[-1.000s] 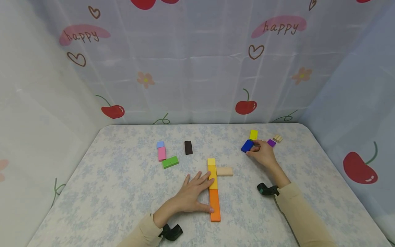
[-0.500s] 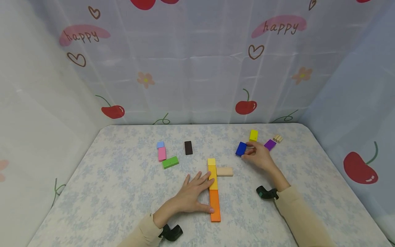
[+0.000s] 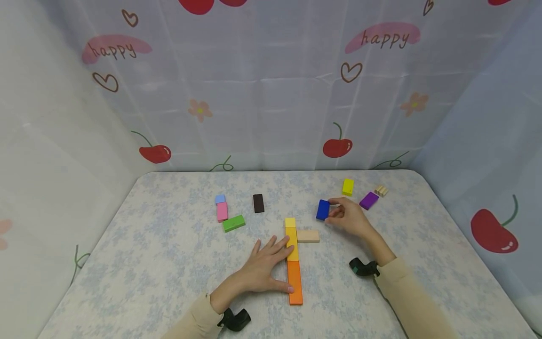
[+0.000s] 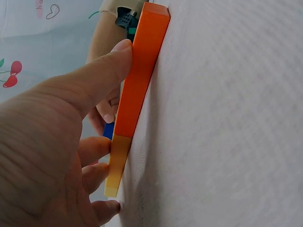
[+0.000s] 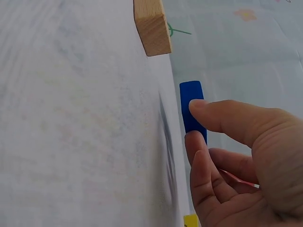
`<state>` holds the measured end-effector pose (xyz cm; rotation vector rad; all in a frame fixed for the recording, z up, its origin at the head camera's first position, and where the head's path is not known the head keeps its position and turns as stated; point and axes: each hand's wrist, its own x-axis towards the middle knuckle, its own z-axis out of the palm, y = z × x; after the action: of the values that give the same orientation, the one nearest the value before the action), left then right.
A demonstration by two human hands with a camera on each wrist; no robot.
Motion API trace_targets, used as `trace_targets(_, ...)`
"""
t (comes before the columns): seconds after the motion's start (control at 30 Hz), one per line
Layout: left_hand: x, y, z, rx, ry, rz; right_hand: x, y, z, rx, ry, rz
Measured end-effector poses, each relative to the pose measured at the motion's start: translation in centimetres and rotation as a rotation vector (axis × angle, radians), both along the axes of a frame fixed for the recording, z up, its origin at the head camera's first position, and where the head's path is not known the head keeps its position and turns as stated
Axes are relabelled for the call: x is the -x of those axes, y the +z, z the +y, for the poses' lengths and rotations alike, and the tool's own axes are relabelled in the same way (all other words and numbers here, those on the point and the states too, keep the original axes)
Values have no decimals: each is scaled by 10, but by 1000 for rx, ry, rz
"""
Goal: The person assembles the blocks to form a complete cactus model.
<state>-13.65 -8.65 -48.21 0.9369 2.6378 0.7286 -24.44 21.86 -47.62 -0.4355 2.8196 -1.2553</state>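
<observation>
My right hand (image 3: 350, 217) pinches a dark blue block (image 3: 322, 210) between thumb and fingers, right of centre on the table. In the right wrist view the blue block (image 5: 191, 106) shows beside the thumb, with a shadow on the cloth near it. My left hand (image 3: 264, 268) lies spread with its thumb on the orange block (image 3: 295, 282) and fingertips on the golden yellow block (image 3: 292, 244). These form a straight row with a pale yellow block (image 3: 290, 222) at the far end. A plain wooden block (image 3: 308, 236) juts out rightward from the row.
Back left are a light blue block (image 3: 220, 198), a pink block (image 3: 222, 212), a green block (image 3: 234, 223) and a dark brown block (image 3: 258, 203). Back right are a yellow block (image 3: 348, 187), a purple block (image 3: 369, 200) and a small ridged wooden piece (image 3: 381, 190).
My right hand has moved left and slightly nearer with the blue block, away from the yellow and purple blocks, and the block has turned more upright in view. The left hand stays put.
</observation>
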Motion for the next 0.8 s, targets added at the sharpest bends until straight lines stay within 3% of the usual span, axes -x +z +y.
trace_targets(0.8,1,-2,0,7,10,-7,-3,-6,-8,87,189,-65)
